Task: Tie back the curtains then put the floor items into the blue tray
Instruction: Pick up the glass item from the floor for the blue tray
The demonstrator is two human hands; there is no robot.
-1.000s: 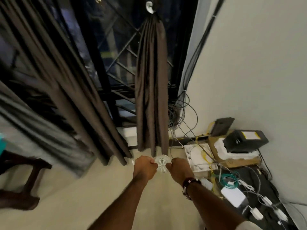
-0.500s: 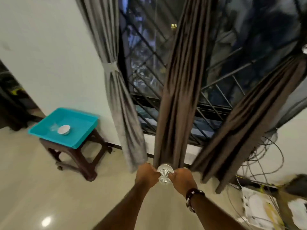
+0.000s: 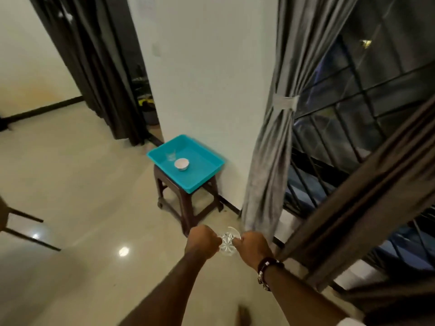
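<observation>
A clear cut-glass dish point(image 3: 227, 243) hangs between my two fists above the floor. My left hand point(image 3: 203, 241) grips its left rim and my right hand point(image 3: 252, 248) grips its right rim. Ahead stands the blue tray point(image 3: 204, 178) on a dark brown stool point(image 3: 188, 205), against the white wall. Inside the tray sit a small white bowl point(image 3: 181, 164) and a clear glass point(image 3: 171, 156). A grey curtain point(image 3: 273, 147) right of the tray is bound by a tieback point(image 3: 283, 102). A brown curtain point(image 3: 367, 189) slants across the right.
The barred window point(image 3: 367, 100) fills the right side. A dark curtain point(image 3: 94, 67) hangs over a doorway at the back left. Shiny beige floor stretches to the left, and a dark furniture leg point(image 3: 26, 229) pokes in at the left edge.
The view has swung left from the cable corner to the tray and stool, which now sit closer and more central. Both hands keep hold of the glass dish.
</observation>
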